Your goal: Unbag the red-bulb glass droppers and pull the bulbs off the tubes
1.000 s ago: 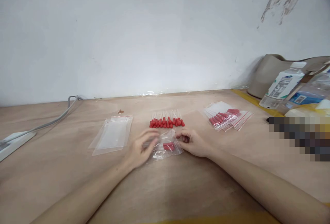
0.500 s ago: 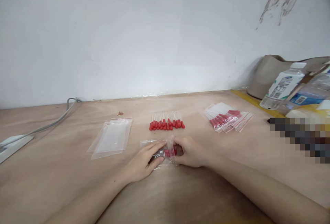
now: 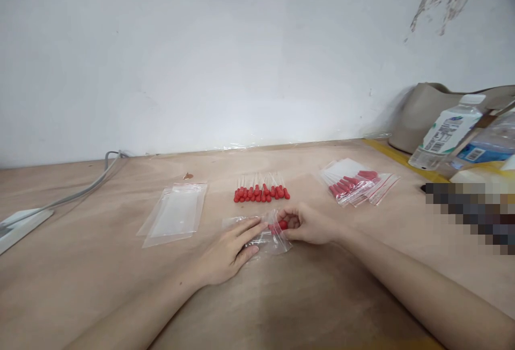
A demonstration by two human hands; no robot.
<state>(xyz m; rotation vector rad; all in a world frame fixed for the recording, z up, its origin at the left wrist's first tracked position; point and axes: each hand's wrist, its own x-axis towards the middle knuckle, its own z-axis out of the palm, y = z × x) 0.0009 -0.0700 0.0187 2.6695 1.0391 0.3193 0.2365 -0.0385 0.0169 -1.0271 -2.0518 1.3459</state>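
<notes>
A clear zip-lock bag (image 3: 263, 242) lies on the table in front of me, its mouth towards the right. My left hand (image 3: 231, 248) rests over the bag with fingers stretched out, pressing it down. At the bag's mouth my right hand (image 3: 308, 225) is closed around red-bulbed droppers (image 3: 277, 226), whose bulbs show partly inside the opening. How many it holds is hidden. Behind the bag, a row of loose glass droppers (image 3: 261, 193) lies with red bulbs towards me.
Flat empty bags (image 3: 175, 216) are stacked to the left. Filled bags (image 3: 354, 183) with red-bulbed droppers lie to the right. A plastic bottle (image 3: 446, 130) and a beige container (image 3: 414, 114) stand at far right. A grey cable (image 3: 88, 186) runs along the left.
My right hand has moved slightly up and right with the red bulbs, which now sit nearer the bag's mouth. The left hand stays on the bag.
</notes>
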